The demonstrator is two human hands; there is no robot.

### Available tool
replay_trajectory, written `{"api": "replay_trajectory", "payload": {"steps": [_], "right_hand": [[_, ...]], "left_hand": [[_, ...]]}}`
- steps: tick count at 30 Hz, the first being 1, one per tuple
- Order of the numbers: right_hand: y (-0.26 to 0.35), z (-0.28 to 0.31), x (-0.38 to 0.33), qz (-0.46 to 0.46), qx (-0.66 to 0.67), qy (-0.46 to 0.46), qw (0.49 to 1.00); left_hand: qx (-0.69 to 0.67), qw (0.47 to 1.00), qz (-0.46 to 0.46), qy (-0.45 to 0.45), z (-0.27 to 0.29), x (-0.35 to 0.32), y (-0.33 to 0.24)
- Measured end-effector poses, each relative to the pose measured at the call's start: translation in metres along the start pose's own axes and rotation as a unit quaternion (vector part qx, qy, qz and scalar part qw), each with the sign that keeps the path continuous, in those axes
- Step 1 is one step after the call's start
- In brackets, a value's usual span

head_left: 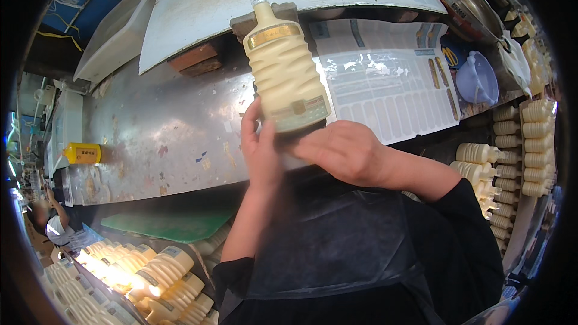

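A cream-coloured bottle point(283, 75) with wavy ribs lies tilted on the metal worktop, its clear threaded neck pointing away from me. A gold label point(274, 35) crosses its shoulder, and a second label point(301, 107) lies across its lower front. The bottle's upper part leans on a grey-brown block point(242, 25). My left hand point(262, 144) grips the lower left side of the bottle, thumb and fingers at its edge. Close to the bottle's base is my right hand point(343, 150), its fingers pointing left; their tips are blurred and partly hidden.
Label sheets point(391, 96) lie right of the bottle, beside a lilac bucket point(477, 78). A yellow container point(83, 153) stands at the worktop's left end. Cream bottles are stacked lower left point(174, 271) and right point(536, 144). A metal pan point(466, 6) is at the far right.
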State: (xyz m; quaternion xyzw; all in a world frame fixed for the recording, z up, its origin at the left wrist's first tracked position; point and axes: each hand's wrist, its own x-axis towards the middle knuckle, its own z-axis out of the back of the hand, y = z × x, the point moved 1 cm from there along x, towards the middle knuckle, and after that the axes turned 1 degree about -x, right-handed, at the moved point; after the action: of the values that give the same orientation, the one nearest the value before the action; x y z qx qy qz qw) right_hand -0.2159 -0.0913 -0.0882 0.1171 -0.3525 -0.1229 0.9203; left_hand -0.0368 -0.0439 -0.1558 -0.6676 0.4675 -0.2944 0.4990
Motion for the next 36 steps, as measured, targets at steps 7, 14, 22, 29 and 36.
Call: {"api": "replay_trajectory", "payload": {"steps": [7, 14, 22, 29, 36], "right_hand": [[-0.002, -0.012, 0.027, -0.351, 0.181, -0.075, 0.916], [-0.027, -0.03, -0.026, -0.365, 0.115, -0.174, 0.907], [-0.03, -0.024, -0.03, -0.419, 0.21, -0.189, 0.863], [-0.041, -0.033, -0.038, -0.405, 0.159, -0.188, 0.881], [-0.05, -0.028, -0.035, -0.424, 0.278, -0.212, 0.835]], "left_hand": [[0.34, 0.916, -0.188, -0.097, -0.006, 0.003, 0.012], [0.354, 0.916, -0.161, -0.099, -0.015, 0.012, 0.018], [0.23, 0.96, -0.12, -0.101, -0.011, 0.01, 0.023], [0.246, 0.961, -0.104, -0.068, -0.011, 0.011, 0.018], [0.137, 0.987, -0.084, -0.016, 0.013, 0.012, 0.025]]}}
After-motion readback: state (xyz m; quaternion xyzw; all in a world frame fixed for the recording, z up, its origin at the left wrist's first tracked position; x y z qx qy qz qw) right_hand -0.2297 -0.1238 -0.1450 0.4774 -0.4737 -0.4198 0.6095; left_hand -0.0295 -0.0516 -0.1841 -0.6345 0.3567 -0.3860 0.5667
